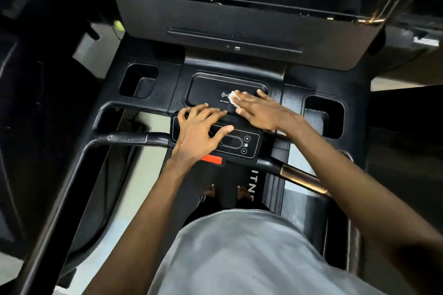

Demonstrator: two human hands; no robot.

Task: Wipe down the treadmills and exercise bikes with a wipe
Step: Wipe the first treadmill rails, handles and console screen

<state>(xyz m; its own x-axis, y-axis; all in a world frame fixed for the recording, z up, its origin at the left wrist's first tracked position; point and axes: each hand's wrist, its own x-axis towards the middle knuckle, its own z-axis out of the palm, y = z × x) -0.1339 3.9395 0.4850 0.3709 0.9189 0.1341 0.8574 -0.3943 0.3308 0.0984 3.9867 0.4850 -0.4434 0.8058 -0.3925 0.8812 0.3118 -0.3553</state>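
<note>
While the right hand (261, 110) presses, the wipe (233, 99) lies under its fingers (247, 97).

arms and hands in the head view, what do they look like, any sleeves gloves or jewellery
Both are bare. The left hand and right hand wear no gloves, and no ring, watch or band shows on either. No sleeve shows on the forearms. The only clothing near them is a grey shirt on the torso.

The charging tray (206, 88) is free on its left; the console (239, 19) rises close behind.
</note>
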